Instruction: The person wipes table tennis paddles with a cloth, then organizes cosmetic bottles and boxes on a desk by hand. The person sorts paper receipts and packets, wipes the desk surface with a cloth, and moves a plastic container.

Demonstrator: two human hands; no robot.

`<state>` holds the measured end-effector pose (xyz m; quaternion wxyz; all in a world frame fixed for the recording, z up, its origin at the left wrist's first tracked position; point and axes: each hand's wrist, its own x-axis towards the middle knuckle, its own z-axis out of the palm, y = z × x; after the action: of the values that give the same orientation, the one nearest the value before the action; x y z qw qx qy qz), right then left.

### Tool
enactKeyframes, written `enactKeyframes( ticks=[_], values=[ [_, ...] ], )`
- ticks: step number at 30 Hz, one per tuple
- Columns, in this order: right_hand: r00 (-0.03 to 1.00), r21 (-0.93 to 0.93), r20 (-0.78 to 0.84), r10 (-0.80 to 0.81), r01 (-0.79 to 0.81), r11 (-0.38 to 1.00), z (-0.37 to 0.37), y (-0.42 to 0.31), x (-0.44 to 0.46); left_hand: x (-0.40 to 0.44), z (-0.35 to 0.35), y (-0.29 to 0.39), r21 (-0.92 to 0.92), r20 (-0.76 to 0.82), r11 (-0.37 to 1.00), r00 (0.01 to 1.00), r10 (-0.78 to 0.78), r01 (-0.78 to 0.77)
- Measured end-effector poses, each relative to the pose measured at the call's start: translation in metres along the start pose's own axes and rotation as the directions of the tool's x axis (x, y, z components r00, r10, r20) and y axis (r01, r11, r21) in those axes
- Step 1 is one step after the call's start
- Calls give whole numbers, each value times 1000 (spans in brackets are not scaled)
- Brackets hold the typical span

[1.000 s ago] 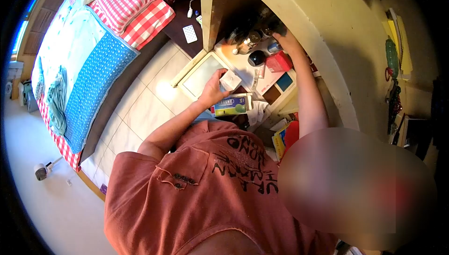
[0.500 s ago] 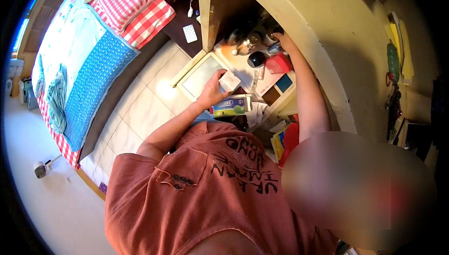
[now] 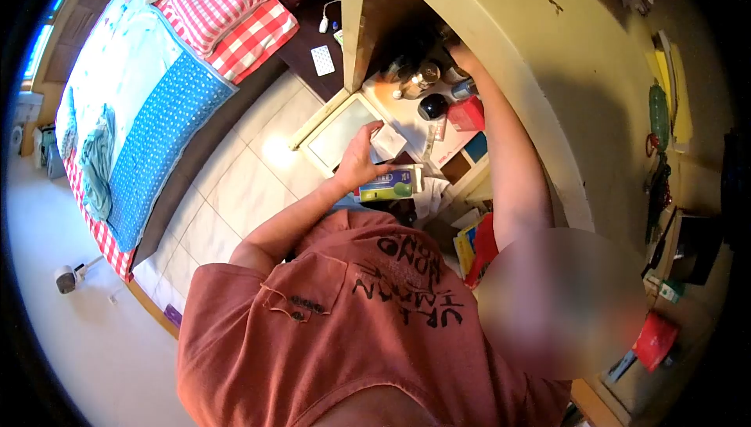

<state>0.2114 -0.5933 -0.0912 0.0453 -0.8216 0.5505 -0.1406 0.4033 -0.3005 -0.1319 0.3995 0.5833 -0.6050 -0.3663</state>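
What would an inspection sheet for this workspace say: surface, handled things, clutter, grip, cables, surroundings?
Surface: pale shelf, partly covered; no spill seen
Handled things: white box by the left hand; others hidden
Clutter: red box, black round container close together; purple-green box nearer the body
Grip: left spread, contact unclear; right hand in the dark recess, hold hidden
Cables: white cable on dark table, away from both hands
Surroundings: bed, tiled floor
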Motion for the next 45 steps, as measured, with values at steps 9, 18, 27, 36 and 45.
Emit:
enactKeyframes(
  ticks=[9, 18, 27, 36, 45],
  values=[
    [977, 7, -187, -102, 105, 994, 0, 3, -3, 2, -4, 2, 124, -1, 988, 996, 90, -89],
    [946, 175, -295, 136, -87, 981, -107, -10, -88, 15, -56, 114, -268, -251, 895, 923, 292, -356],
    [862, 342, -329, 385, -271, 900, -148, -33, -183, 77, -56, 141, -269, -479, 796, 792, 378, -542],
    [783, 519, -513, 351, -42, 853, -179, -66, -242, 150, -13, 126, -339, -527, 810, 810, 258, -478],
    [765, 452, -592, 253, 55, 890, -145, -50, -220, 251, 7, 76, 328, -187, 881, 891, 415, -341]
  ],
)
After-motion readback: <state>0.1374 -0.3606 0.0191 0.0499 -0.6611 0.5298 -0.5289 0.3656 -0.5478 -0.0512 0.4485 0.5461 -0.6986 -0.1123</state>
